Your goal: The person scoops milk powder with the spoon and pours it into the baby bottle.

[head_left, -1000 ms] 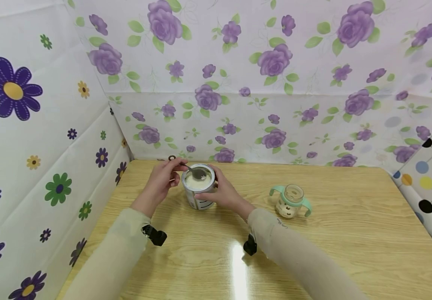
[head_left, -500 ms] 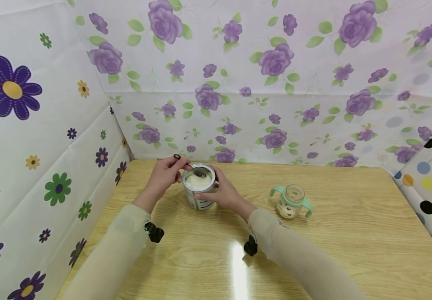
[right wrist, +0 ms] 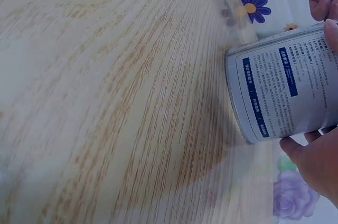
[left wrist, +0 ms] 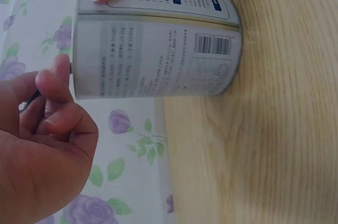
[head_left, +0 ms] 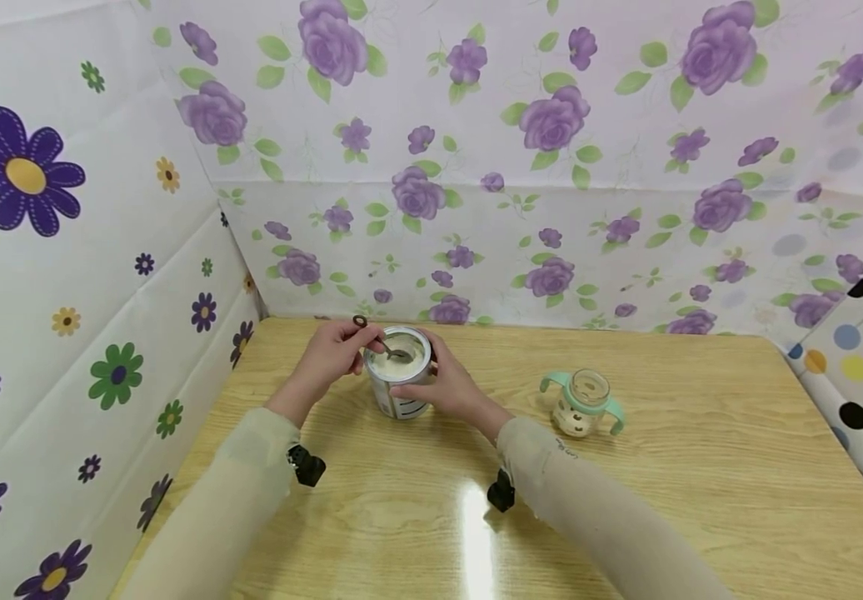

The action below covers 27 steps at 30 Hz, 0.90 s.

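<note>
In the head view an open tin can (head_left: 388, 393) of pale powder (head_left: 406, 342) stands upright near the table's back edge. My left hand (head_left: 326, 357) pinches the handle of a metal spoon (head_left: 400, 356) at the can's left rim. The spoon's bowl lies at the powder inside, and its ring-shaped handle end sticks up above my fingers. Around the can's right side, my right hand (head_left: 452, 387) grips it, thumb on the front. Printed text and a barcode show on the can (left wrist: 158, 55) in the left wrist view, where its wall hides the spoon's bowl.
A clear baby bottle (head_left: 576, 415) with mint-green handles and no lid stands to the right, pale contents low inside. The wooden table (head_left: 416, 508) meets flower-patterned sheeting (head_left: 506, 258) behind and on the left.
My left hand has shifted slightly right. The spoon has tilted more steeply, its bowl now lower at the powder. My right hand and the can have stayed put.
</note>
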Each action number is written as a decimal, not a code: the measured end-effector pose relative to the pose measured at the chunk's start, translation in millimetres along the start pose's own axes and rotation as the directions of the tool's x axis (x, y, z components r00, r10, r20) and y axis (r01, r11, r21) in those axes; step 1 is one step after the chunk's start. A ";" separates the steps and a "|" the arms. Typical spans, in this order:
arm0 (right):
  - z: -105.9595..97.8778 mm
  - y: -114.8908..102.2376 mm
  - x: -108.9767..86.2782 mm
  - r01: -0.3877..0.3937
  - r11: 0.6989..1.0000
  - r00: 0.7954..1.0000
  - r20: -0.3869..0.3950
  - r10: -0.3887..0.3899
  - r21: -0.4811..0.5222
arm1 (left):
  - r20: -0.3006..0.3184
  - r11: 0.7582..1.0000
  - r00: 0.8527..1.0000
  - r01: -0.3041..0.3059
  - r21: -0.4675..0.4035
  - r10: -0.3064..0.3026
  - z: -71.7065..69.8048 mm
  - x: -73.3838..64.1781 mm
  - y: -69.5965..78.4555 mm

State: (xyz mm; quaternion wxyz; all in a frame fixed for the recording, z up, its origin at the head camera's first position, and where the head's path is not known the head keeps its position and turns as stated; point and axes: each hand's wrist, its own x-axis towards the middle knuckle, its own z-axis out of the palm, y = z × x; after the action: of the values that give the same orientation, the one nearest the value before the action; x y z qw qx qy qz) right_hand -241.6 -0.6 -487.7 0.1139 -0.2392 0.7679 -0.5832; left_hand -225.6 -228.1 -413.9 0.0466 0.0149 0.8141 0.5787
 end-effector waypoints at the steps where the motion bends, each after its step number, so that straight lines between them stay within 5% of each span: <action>1: -0.1 0.2 0.0 0.001 1.000 1.000 -0.002 -0.001 -0.001 | 0.002 1.000 1.000 0.010 0.007 -0.010 0.2 -0.6 1.4; 27: -1.0 0.6 0.3 -0.022 1.000 1.000 0.008 0.022 -0.005 | -0.008 0.955 0.963 0.266 -0.133 -0.269 -2.6 -11.3 19.8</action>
State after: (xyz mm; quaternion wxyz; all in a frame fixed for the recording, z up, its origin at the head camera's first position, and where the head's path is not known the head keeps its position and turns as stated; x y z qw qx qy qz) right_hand -242.5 0.2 -487.9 0.1226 -0.2335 0.7715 -0.5790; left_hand -215.2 -224.9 -393.7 0.1149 -0.1058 0.7694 0.6193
